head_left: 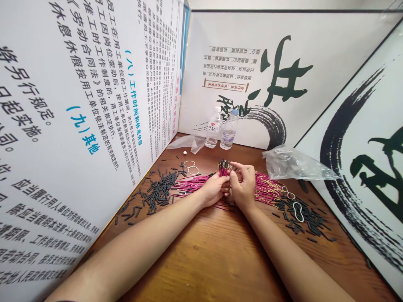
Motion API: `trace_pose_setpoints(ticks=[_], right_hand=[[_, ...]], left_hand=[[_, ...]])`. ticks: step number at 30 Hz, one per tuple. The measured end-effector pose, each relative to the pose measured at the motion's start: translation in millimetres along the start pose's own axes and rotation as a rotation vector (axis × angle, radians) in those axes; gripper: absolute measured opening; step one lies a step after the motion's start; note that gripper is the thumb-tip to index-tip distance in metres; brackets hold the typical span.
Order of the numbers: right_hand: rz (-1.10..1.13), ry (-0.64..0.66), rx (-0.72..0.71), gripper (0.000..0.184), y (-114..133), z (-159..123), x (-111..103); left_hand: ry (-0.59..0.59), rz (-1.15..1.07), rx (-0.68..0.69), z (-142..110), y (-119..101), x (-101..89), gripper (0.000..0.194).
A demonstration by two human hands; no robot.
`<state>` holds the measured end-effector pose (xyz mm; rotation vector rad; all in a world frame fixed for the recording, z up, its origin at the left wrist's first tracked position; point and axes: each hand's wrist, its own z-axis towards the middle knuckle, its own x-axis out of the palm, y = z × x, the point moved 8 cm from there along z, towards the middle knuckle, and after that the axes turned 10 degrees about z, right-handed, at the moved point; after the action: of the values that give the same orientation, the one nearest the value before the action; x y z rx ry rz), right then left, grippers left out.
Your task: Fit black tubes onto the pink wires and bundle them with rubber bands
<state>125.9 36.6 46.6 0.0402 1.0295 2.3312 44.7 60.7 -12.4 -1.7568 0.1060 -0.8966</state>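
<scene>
My left hand (216, 188) is closed around an upright bundle of thin red wires (224, 168), whose tops carry black sleeves and some bare gold-coloured ends. Close against it on the right, my right hand (244, 184) has its thumb and index finger at the bundle's top edge. What those fingertips pinch is too small to make out. More red wires (267, 188) lie across the table behind and beneath both hands. Short black tubes lie in a left pile (161, 191) and a right pile (310, 218).
Two water bottles (213, 130) stand at the back. A clear plastic bag (291, 163) rests at right, and another flat plastic piece (189, 143) at back left. Pale rubber bands (298, 212) lie around. Printed panels (233, 37) enclose the wooden table (201, 256) on three sides.
</scene>
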Motion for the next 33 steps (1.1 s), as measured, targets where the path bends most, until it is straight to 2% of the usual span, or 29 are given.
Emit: trace_pose_setpoints(ticks=[5, 13, 20, 25, 33], right_hand=[[-0.011, 0.022, -0.017, 0.023, 2.8, -0.7, 1.4], [0.073, -0.050, 0.041, 0.007, 0.1, -0.6, -4.7], [0.126, -0.092, 0.073, 0.009, -11.4, 0.4, -7.6], [0.151, -0.121, 0.096, 0.011, -17.2, 0.1, -9.3], [0.202, -0.148, 0.176, 0.010, -22.3, -0.7, -11.2]], left_hand=[[-0.003, 0.012, 0.005, 1.2, 1.9, -0.7, 0.025], [0.019, -0.077, -0.047, 1.5, 0.4, -1.0, 0.009], [0.017, -0.119, -0.034, 3.1, 1.1, -2.8, 0.007], [0.012, -0.055, -0.076, 1.0, 2.6, -2.3, 0.003], [0.053, 0.003, -0.103, -0.1, 5.6, -0.5, 0.006]])
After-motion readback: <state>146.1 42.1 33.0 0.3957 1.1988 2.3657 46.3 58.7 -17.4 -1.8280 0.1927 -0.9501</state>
